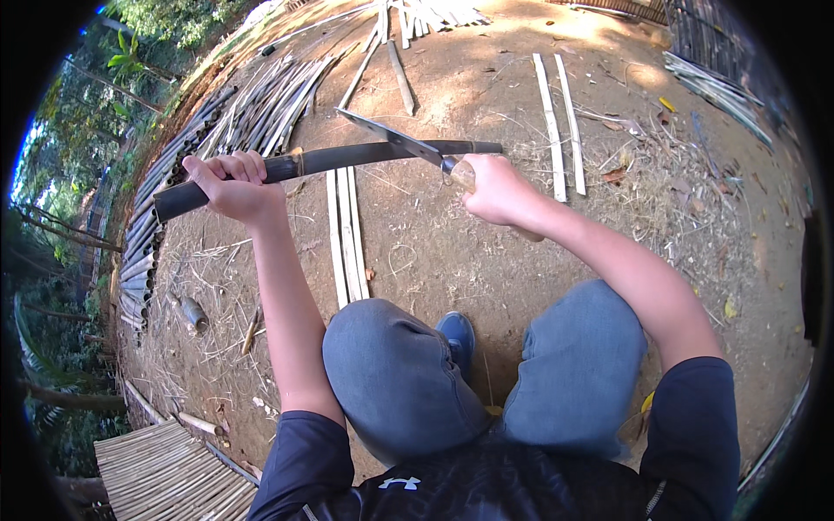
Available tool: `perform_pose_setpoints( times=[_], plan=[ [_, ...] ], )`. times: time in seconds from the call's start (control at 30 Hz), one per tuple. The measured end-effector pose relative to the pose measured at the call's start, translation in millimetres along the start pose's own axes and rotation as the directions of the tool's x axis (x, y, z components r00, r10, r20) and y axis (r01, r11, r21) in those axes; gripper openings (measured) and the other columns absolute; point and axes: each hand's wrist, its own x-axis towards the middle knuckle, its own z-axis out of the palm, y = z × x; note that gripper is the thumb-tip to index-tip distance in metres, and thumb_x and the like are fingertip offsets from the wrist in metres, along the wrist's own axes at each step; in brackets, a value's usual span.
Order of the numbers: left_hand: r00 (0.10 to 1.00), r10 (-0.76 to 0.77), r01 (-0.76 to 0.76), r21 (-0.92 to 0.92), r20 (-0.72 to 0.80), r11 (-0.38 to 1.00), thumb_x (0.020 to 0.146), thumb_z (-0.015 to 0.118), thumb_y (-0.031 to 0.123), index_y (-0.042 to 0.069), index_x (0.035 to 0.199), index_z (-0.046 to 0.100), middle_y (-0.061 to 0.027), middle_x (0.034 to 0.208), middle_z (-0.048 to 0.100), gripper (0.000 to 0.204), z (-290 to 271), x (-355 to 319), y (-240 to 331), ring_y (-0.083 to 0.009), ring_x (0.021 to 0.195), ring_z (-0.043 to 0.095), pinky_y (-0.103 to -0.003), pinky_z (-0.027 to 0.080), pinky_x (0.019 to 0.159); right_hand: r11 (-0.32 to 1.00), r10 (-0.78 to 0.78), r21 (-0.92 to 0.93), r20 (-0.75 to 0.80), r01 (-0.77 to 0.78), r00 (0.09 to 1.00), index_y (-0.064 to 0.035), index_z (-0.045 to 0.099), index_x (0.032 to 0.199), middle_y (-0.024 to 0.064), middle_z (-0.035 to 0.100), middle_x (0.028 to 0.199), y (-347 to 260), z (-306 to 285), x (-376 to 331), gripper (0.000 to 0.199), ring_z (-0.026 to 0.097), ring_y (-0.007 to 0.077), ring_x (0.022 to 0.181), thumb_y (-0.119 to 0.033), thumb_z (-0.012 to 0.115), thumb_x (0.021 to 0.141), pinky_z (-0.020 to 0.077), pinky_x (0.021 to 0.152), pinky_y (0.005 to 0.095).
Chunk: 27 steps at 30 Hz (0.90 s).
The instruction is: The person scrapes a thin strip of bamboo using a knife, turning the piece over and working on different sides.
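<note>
Left hand is closed in a full grip around a dark bamboo pole, held off the ground and roughly level, running from far left to centre right. Right hand is wrapped tight on the pale wooden handle of a machete. The flat grey blade angles up and left across the pole, its edge meeting the pole near the right end.

Risks, as a judgement: the pole is unsupported, steadied by one hand only, so it could roll or dip when the blade bites. Bamboo skin is smooth and hard, so the edge might skate along it toward the left hand, which sits on the same pole. If the blade slips clear on the near side, the knees in blue denim are right below. A split could run off line along the grain.

Materials: the pole is a round, dark brown-black tube with a glossy skin and a paler node ring near the left hand. Three pale flat bamboo slats lie side by side on the ground under the pole, and two more slats lie far right, well apart. A row of grey weathered poles is stacked at left. The ground is dry packed dirt with straw-like shavings and dead leaves. A slatted bamboo panel lies near left, and a blue shoe shows between the knees.
</note>
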Motion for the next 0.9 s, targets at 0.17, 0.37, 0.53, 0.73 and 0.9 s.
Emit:
perform_pose_setpoints(
  times=[0.17,0.37,0.53,0.73,0.9],
  plan=[
    [0.993,-0.028,0.028,-0.004,0.111,1.000,0.106,0.048,0.043,0.017,0.063,0.032,0.0031,0.048,0.027,0.052,1,1,-2,-0.0097,0.038,0.025,-0.027,0.026,0.040,0.995,0.096,0.002,-0.031,-0.096,0.995,0.0014,0.059,0.105,0.0213,0.069,0.086,10,2,4,0.026,0.071,0.0317,0.080,-0.004,0.062,0.080,0.0553,0.073,0.0428],
    [0.979,-0.046,0.052,-0.027,0.200,0.998,0.104,0.051,0.045,0.017,0.063,0.034,0.0028,0.047,0.028,0.053,2,-3,-2,-0.0098,0.037,0.028,-0.028,0.027,0.040,1.000,0.017,-0.009,-0.013,-0.017,1.000,0.0040,0.057,0.109,0.0195,0.067,0.088,-2,-2,-5,0.028,0.070,0.0276,0.079,-0.003,0.061,0.082,0.0566,0.071,0.0405],
    [0.993,-0.032,0.032,0.000,0.116,0.999,0.104,0.052,0.043,0.017,0.062,0.035,0.0030,0.047,0.028,0.052,10,-5,-2,-0.0099,0.037,0.028,-0.027,0.028,0.040,0.992,0.122,-0.026,-0.070,-0.124,0.990,0.0039,0.056,0.106,0.0201,0.067,0.085,20,11,12,0.026,0.070,0.0306,0.077,-0.004,0.061,0.082,0.0561,0.071,0.0427],
    [0.998,0.002,-0.002,0.007,0.059,1.000,0.105,0.052,0.039,0.017,0.064,0.032,0.0036,0.049,0.027,0.050,10,-4,1,-0.0093,0.037,0.028,-0.026,0.029,0.040,0.995,-0.074,0.064,-0.065,0.079,0.995,0.0047,0.055,0.107,0.0190,0.066,0.082,10,9,-2,0.027,0.069,0.0305,0.074,-0.004,0.061,0.083,0.0546,0.068,0.0419],
    [0.996,0.004,0.000,0.043,-0.089,0.999,0.105,0.052,0.038,0.017,0.066,0.033,0.0040,0.051,0.027,0.048,-14,7,-7,-0.0096,0.039,0.027,-0.027,0.028,0.041,0.994,-0.081,-0.073,-0.051,0.077,0.995,0.0056,0.057,0.113,0.0187,0.066,0.086,0,18,18,0.032,0.069,0.0246,0.073,0.000,0.060,0.082,0.0555,0.059,0.0352]
  ],
)
